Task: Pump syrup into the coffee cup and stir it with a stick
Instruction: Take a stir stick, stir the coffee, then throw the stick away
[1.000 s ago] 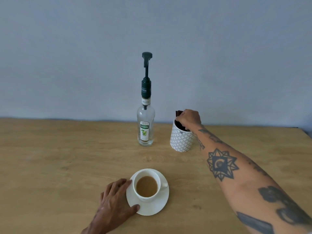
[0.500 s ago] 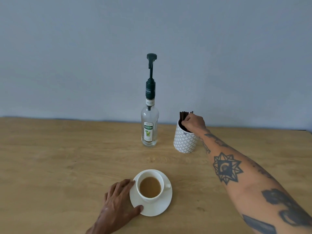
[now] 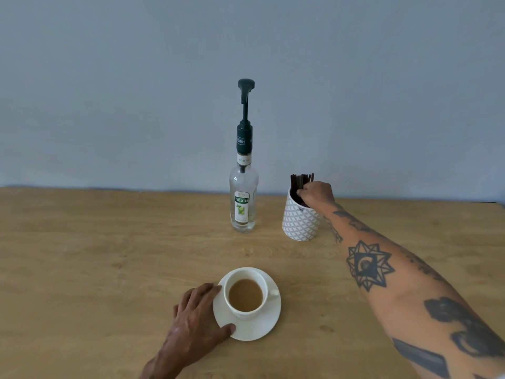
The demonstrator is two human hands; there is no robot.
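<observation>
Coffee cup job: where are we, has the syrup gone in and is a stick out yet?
Whether syrup went in cannot be told: the coffee cup holds light brown coffee and the syrup bottle stands apart, untouched. In hand: the right hand is at the stir sticks in the patterned holder; the left hand steadies the saucer. Left: lift out a stick and stir.
</observation>
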